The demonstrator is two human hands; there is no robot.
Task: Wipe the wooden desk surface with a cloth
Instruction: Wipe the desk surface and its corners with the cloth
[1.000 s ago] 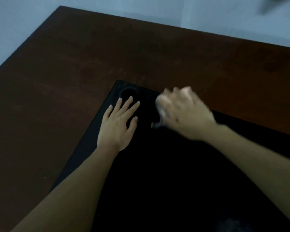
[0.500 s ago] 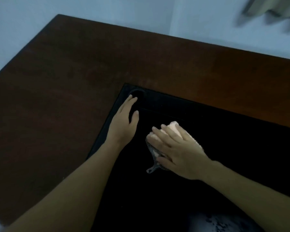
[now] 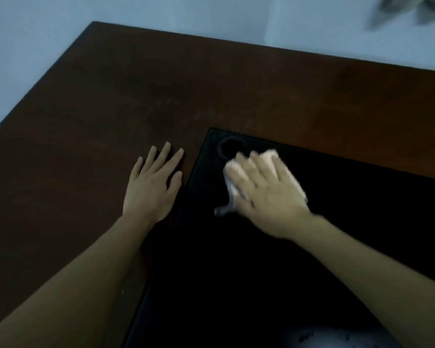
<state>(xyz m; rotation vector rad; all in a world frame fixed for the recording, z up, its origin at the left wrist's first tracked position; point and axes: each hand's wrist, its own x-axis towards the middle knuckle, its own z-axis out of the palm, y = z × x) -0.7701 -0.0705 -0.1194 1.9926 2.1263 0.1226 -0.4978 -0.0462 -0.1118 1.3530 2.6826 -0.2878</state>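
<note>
A dark brown wooden desk [image 3: 161,101] fills most of the view, with a black inset panel [image 3: 274,259] at its near right. My right hand [image 3: 266,194] presses flat with straight fingers on a pale pink and grey cloth [image 3: 232,185] lying on the black panel, just below a round hole [image 3: 230,146] near the panel's far left corner. My left hand [image 3: 153,187] rests flat on the brown wood, fingers spread, right beside the panel's left edge. Most of the cloth is hidden under my right hand.
Light walls [image 3: 211,16] meet behind the desk's far edges. A blurred grey shape [image 3: 409,8] hangs at the top right corner. Something pale and speckled [image 3: 337,339] shows at the bottom edge under the black panel.
My left hand slid off the black panel onto the brown wood to its left. My right hand pushed the cloth up the panel towards the round hole.
</note>
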